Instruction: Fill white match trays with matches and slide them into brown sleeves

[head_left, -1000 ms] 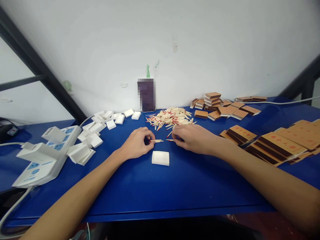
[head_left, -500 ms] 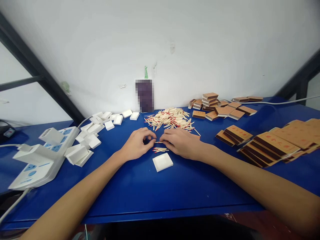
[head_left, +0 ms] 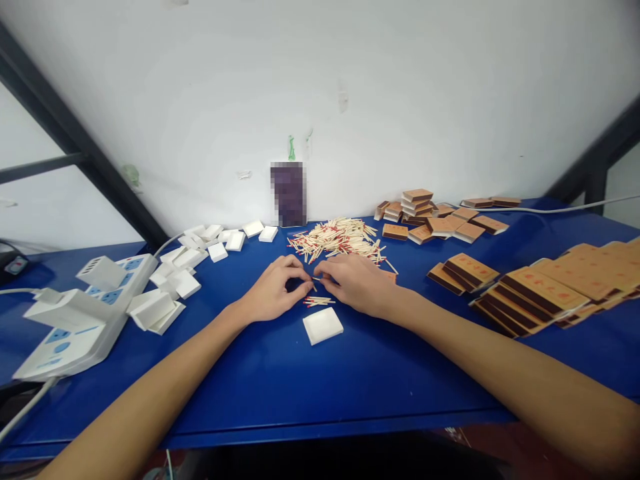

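My left hand (head_left: 276, 288) is closed in a pinch, a matchstick (head_left: 315, 288) at its thumb and fingertips. Facing it, my right hand (head_left: 356, 283) pinches at another matchstick (head_left: 315, 279) in the narrow gap between both hands. Just below the fingertips, a small bunch of matches (head_left: 319, 301) lies on the blue table, red heads mostly to the left. Nearer to me sits a white matchbox tray (head_left: 323, 325). A large heap of loose matches (head_left: 343, 237) spreads behind my hands. Part of an orange matchbox piece (head_left: 389, 275) shows behind my right wrist.
White inner trays (head_left: 186, 259) lie scattered at the left, beside a white power strip (head_left: 113, 293) with plugs and cables. Brown matchboxes (head_left: 420, 200) are piled at the back right, and more matchboxes (head_left: 545, 287) lie in rows at the right. A dark pixelated rectangle (head_left: 289, 195) stands against the wall.
My hands stay close together with small finger movements. The matchstick between them has turned, and another now points down near my left fingertips. The view has shifted slightly.
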### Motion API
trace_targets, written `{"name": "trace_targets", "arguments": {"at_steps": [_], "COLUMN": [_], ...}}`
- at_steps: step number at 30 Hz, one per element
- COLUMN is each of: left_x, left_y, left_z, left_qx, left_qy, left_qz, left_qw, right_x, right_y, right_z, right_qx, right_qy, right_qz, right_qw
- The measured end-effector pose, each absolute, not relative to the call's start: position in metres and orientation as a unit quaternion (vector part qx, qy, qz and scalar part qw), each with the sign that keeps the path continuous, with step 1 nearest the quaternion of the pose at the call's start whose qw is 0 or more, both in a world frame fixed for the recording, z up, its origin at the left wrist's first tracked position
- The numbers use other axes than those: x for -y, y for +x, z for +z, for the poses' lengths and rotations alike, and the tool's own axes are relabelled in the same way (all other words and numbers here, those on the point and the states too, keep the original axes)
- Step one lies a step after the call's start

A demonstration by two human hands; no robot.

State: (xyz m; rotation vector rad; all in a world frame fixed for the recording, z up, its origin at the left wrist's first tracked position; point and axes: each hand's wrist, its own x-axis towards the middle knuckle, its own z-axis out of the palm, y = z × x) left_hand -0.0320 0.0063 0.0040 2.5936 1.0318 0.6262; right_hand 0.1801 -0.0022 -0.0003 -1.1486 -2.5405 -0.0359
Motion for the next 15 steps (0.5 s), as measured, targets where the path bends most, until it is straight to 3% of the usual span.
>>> {"name": "trace_targets", "arguments": {"at_steps": [5,11,15], "left_x": [-0.006,-0.007,-0.007], "left_y": [-0.035,-0.033,-0.030], "left_z": [0.003,0.001,0.002], "left_qx": [-0.322,-0.347,-0.339], "left_qy": [0.908,0.896,0.884], "left_qz": [0.235,0.239,0.258], "left_qw": [0.130,0.138,0.191], "right_x": [-0.002,-0.012,-0.009], "right_y": [0.188,0.201,0.189], "right_z": [0.007,0.007,0.007], "right_qx": [0.888,0.892,0.877], "right_qy": [-0.422,-0.431,-0.458], "right_qz": [-0.036,-0.065,-0.062], "right_qw": [0.179,0.122,0.132]}}
